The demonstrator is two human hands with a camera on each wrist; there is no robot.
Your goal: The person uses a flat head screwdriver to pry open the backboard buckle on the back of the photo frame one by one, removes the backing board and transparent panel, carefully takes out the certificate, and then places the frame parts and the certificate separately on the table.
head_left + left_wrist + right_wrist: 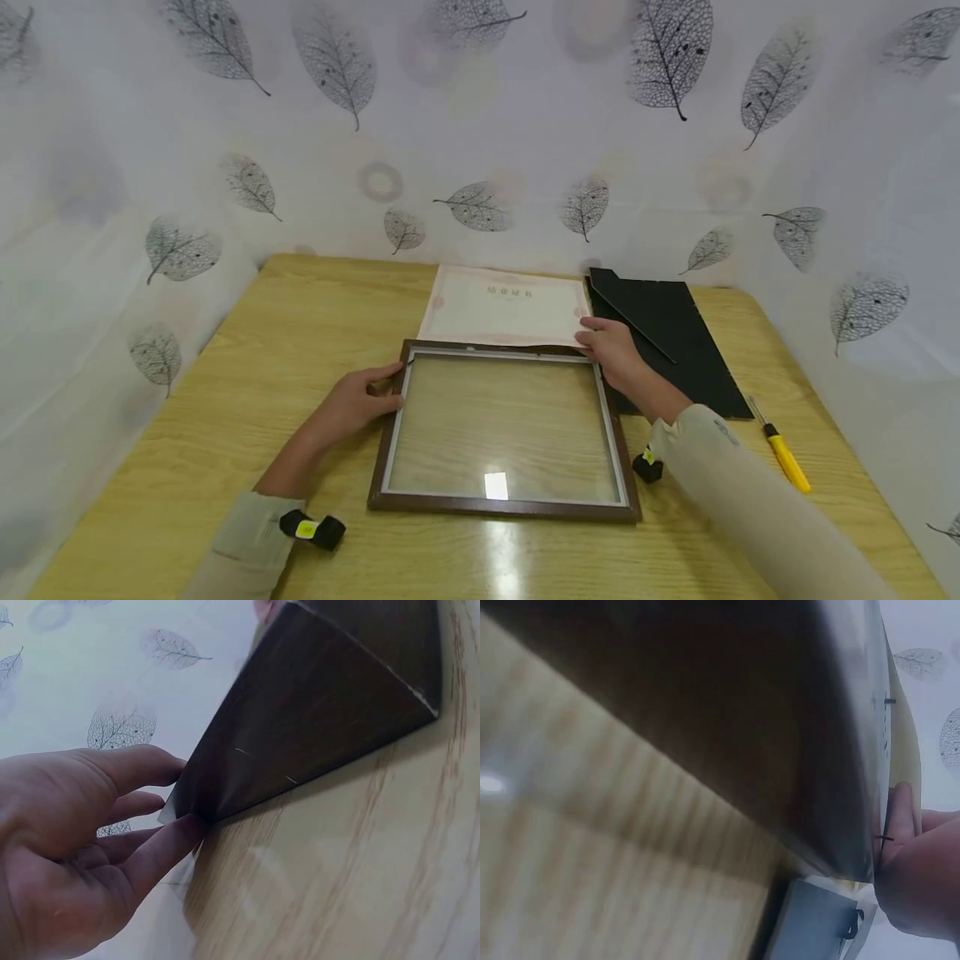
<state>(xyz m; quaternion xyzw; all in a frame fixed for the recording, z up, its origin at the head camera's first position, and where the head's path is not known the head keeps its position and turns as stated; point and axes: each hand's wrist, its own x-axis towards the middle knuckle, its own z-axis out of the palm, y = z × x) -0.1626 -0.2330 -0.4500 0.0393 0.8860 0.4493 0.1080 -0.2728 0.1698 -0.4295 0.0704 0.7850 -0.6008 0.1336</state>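
A brown picture frame with a pale inner lip and a clear pane lies on the table, its far side toward the wall. My left hand holds the frame's left side near the far corner; the left wrist view shows fingers and thumb at the dark outer edge. Just beyond the frame is a pale pink-bordered certificate with printed characters. At its near right corner my right hand pinches the sheet, the hand reaching over the frame's far right corner. The certificate's near edge bows slightly up along the frame.
A black backing board with a fold-out stand strip lies at the back right, partly behind the right forearm. A yellow-handled screwdriver lies to its right. Leaf-patterned cloth surrounds the wooden table.
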